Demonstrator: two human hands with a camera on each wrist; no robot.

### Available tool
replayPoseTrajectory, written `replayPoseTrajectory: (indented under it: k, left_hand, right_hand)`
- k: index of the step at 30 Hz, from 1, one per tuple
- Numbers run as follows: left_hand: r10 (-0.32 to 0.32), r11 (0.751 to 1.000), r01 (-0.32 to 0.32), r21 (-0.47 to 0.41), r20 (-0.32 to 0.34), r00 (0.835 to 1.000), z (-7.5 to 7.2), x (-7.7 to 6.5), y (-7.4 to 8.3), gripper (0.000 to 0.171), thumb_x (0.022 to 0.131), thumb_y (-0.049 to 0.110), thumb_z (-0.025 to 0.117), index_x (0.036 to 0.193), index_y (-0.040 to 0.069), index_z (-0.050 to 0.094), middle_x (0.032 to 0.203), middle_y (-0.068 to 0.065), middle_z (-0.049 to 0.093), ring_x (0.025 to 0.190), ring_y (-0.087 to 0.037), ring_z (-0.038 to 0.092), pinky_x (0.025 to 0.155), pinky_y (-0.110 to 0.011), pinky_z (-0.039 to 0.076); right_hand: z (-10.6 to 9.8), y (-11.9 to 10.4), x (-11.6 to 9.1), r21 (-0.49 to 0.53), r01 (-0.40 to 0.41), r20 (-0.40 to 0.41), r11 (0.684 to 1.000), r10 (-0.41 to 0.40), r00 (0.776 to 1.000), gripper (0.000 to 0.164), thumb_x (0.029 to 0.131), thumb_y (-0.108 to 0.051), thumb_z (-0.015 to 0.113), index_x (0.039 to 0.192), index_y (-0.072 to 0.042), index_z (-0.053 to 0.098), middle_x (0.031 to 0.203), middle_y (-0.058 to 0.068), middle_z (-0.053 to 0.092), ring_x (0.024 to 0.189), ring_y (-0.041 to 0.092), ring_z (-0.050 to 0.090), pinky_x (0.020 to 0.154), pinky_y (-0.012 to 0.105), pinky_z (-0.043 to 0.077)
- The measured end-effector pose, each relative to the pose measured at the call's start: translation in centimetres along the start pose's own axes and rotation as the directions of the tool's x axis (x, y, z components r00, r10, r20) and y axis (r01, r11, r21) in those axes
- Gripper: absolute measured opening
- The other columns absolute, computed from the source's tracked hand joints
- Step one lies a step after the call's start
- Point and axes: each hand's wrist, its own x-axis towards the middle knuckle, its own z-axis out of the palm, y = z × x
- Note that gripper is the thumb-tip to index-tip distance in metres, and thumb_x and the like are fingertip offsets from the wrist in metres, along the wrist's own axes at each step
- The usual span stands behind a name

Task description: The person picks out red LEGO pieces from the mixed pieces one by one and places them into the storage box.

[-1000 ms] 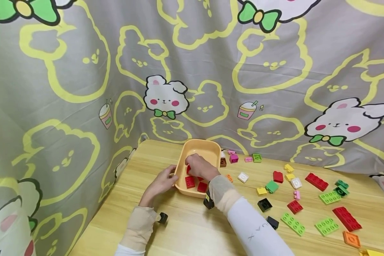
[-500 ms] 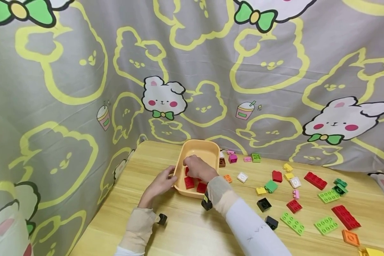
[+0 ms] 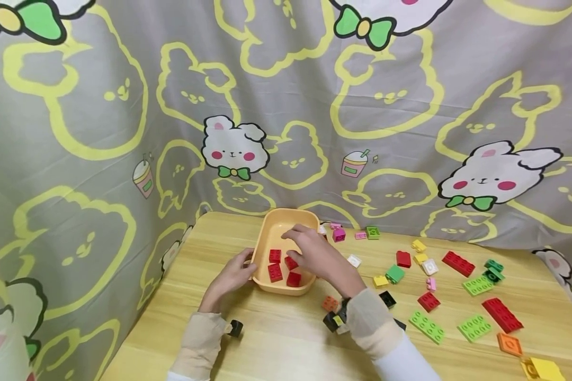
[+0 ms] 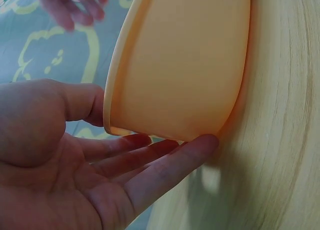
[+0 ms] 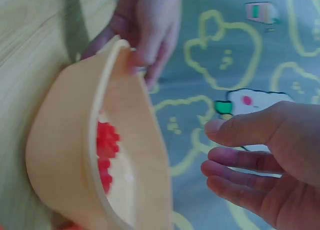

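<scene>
On wood (image 3: 271,338) a tub (image 3: 275,233) holds 4 red bricks (image 3: 275,272), left fingers (image 4: 165,172) pinching it, right fingers (image 5: 247,160) parted.

Bright head view, pale glare on the tabletop (image 3: 276,338); 2 dimmer wrist views, the right soft.

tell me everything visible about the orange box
The box is pale orange, open-topped, with rounded corners, sloping walls and a narrow rim; it looks like plastic. It stands upright on the table, near the curtain. Four red blocks show toward its near end. The left hand holds its left side, thumb at the rim; the right hand hovers above, not touching.
</scene>
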Motion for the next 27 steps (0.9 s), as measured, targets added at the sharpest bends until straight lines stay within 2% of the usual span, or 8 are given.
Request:
replayPoseTrajectory:
  k: [7, 12, 19, 27]
  left_hand:
    - [-0.008, 1.0, 0.008, 0.012, -0.005, 1.0, 0.1, -0.1, 0.2, 0.048, 0.096, 0.002, 0.048, 0.143, -0.006, 0.043, 0.143, -0.031, 0.044, 0.118, -0.045, 0.053, 0.079, -0.044, 0.06]
    - [-0.004, 1.0, 0.004, 0.003, 0.0, 1.0, 0.1, -0.2, 0.1, 0.049, 0.096, 0.002, 0.048, 0.144, -0.007, 0.041, 0.143, -0.032, 0.043, 0.119, -0.046, 0.053, 0.077, -0.045, 0.06]
    - [-0.019, 1.0, 0.019, 0.016, 0.003, 1.0, 0.0, -0.3, -0.1, 0.049, 0.096, 0.001, 0.047, 0.145, -0.007, 0.04, 0.143, -0.032, 0.043, 0.119, -0.046, 0.052, 0.077, -0.044, 0.06]
    - [-0.002, 1.0, 0.002, -0.004, 0.013, 1.0, 0.2, -0.2, -0.1, 0.05, 0.096, 0.0, 0.046, 0.145, -0.009, 0.038, 0.143, -0.033, 0.042, 0.119, -0.047, 0.052, 0.078, -0.044, 0.06]
  right_hand:
    - [-2.0, 0.3, -4.8, -0.012, -0.006, -0.072, 1.0, 0.005, 0.997, 0.031, 0.086, -0.017, 0.074, 0.114, -0.006, 0.07, 0.11, 0.006, 0.066, 0.098, 0.019, 0.063, 0.08, 0.032, 0.058]
    - [-2.9, 1.0, -7.8, 0.001, -0.078, -0.119, 0.997, 0.078, 0.99, 0.033, 0.084, -0.017, 0.076, 0.115, -0.007, 0.07, 0.114, 0.006, 0.066, 0.1, 0.019, 0.063, 0.081, 0.035, 0.059]
    - [-3.7, 3.1, -10.6, 0.009, -0.097, -0.189, 0.995, 0.097, 0.977, 0.031, 0.083, -0.015, 0.077, 0.112, -0.005, 0.071, 0.108, 0.005, 0.068, 0.098, 0.021, 0.066, 0.08, 0.039, 0.06]
    - [-5.4, 5.3, -13.4, -0.001, -0.153, -0.296, 0.988, 0.146, 0.944, 0.033, 0.08, -0.008, 0.078, 0.111, -0.001, 0.071, 0.107, 0.01, 0.069, 0.09, 0.025, 0.066, 0.07, 0.044, 0.06]
